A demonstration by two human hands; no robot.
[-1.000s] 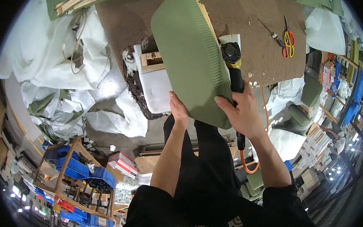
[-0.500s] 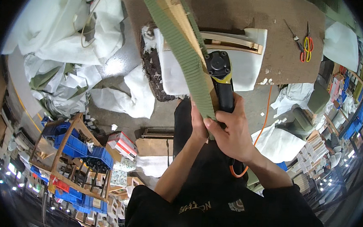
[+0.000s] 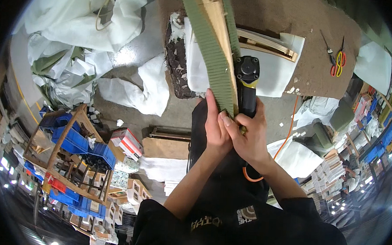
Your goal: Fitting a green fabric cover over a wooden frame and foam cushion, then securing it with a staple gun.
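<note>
A long wooden piece (image 3: 217,13) wrapped in green ribbed fabric (image 3: 212,60) stands out in front of me, its bare wood showing along one side. My left hand (image 3: 216,130) is closed at its near end, the index finger stretched along the fabric and the thumb by the edge. In my right hand (image 3: 253,139) is a black pneumatic staple gun (image 3: 248,68), held by its handle beside the wood. The thumb of that hand presses at the near end of the fabric, close to my left thumb. What lies between the thumbs is too small to make out.
A brown-covered table (image 3: 324,81) carries white padding (image 3: 274,89), curved wooden parts (image 3: 272,48) and scissors with red-yellow handles (image 3: 338,64). An orange air hose (image 3: 289,132) runs past my right side. At left stand a rack with blue bins (image 3: 71,139) and heaps of white sheeting (image 3: 85,28).
The fabric-covered piece and staple gun appear slightly further right. My left index finger now extends along the fabric, and my thumbs have come together at the near end.
</note>
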